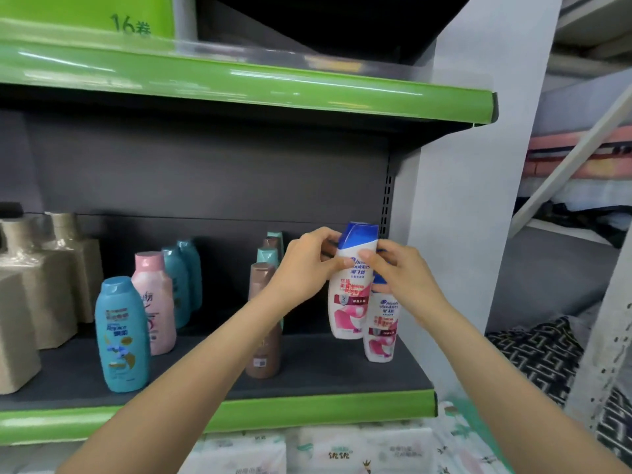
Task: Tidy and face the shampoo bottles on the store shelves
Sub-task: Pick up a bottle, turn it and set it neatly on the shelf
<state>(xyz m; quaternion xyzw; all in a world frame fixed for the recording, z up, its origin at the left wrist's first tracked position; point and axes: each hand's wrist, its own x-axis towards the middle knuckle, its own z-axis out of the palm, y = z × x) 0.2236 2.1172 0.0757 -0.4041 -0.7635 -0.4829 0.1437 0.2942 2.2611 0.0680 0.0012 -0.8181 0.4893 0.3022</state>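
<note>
A white shampoo bottle with a blue cap and pink label (349,295) stands upright near the right end of the dark shelf (307,374). My left hand (304,265) grips its neck from the left, and my right hand (400,271) grips it from the right. A second white bottle of the same kind (379,333) stands just in front and to the right, its top hidden by my right hand. Left of my forearm are a brown bottle (261,343), a teal bottle (121,333) and a pink bottle (154,302), all upright.
More teal bottles (181,278) stand toward the back, and beige square bottles (37,289) fill the left end. A green-edged upper shelf (273,87) hangs overhead. A white upright post (455,234) bounds the shelf on the right. Tissue packs (342,453) lie below.
</note>
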